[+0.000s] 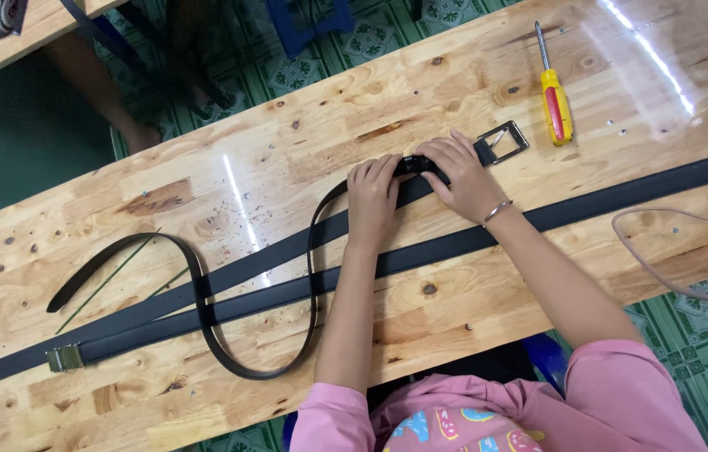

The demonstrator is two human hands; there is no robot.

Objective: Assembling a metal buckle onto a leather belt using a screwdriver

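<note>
A knotty pine workbench (203, 180) stood on green patterned floor tiles (705, 351), ceiling light glaring off its varnish; a second bench (32, 33) stood beyond.

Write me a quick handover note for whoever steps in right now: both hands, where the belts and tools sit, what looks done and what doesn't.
Left hand: fingers pressed on the black belt end just behind the buckle.
Right hand: grip on the same strap, right beside the silver buckle.
That belt loops in an S across the wooden table, over two long black belts lying flat; one carries a brass-coloured clip at far left.
Yellow-and-red screwdriver: untouched, beyond the buckle.
Done: buckle sits at the strap end.
Left: whether it is fastened is hidden under the fingers.
</note>
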